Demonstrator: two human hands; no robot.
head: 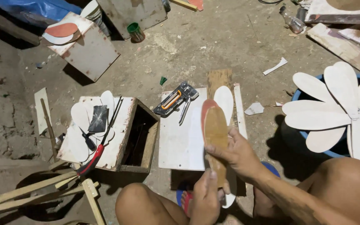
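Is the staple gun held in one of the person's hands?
No, the staple gun lies on the white board, while both the left hand and the right hand hold the brown shoe insole.

The single camera sits on the person's head and looks steeply down at a dusty concrete floor (213,41); it is close to the bare knees and both hands at the bottom edge; the view faces forward over a flat white board (180,137), reaching a white wooden box (89,50) farther off.
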